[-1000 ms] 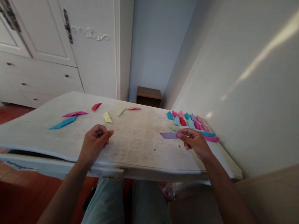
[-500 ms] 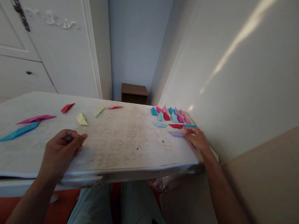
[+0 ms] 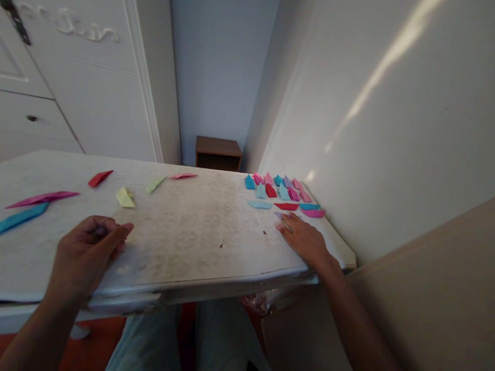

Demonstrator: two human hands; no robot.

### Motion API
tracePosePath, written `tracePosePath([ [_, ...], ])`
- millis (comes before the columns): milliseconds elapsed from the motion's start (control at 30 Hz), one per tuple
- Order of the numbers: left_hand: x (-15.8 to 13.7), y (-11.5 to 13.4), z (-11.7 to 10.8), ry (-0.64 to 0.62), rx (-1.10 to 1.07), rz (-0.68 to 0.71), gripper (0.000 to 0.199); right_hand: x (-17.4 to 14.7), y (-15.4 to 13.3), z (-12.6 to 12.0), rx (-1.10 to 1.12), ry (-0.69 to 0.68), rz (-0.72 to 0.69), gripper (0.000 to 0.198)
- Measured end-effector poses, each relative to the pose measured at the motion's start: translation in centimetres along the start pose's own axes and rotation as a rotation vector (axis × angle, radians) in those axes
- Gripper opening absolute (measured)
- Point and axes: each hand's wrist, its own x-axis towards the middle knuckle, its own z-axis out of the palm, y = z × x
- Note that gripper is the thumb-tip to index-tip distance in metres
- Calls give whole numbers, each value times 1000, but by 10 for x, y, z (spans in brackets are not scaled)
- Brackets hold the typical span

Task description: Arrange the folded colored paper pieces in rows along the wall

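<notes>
My right hand (image 3: pixel 305 240) lies palm down on the table with fingers stretched out, resting over a lavender folded-paper boat (image 3: pixel 278 215) and covering most of it. Just beyond it are a red paper boat (image 3: pixel 286 206), a light-blue one (image 3: pixel 260 204), a blue one (image 3: pixel 309 206) and a magenta one (image 3: pixel 313 213). My left hand (image 3: pixel 93 248) hovers over the table's left half, its fingers curled in a pinch. Whatever it may hold is hidden. Nearest to it is a pale-yellow folded paper (image 3: pixel 125 197).
Several upright folded papers (image 3: pixel 283 191) stand in rows by the wall. At left lie a long blue paper (image 3: pixel 11 222), a magenta one (image 3: pixel 43 199), a red one (image 3: pixel 100 178), a green one (image 3: pixel 156 185) and a pink one (image 3: pixel 183 176). The white table (image 3: pixel 183 249) has a worn front edge.
My right hand has moved left from the row's right end onto the lavender boat. A magenta boat now shows below the blue one. The view has shifted slightly; my left hand keeps its pinch.
</notes>
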Motion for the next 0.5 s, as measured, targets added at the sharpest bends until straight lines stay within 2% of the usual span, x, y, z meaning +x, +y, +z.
tracePosePath([
  [133,0,0,0,-22,-125,-106,42,9,6,2,1,-9,-15,53],
  [500,2,-5,-1,-15,-122,-94,38,15,7,1,22,10,-14,53],
])
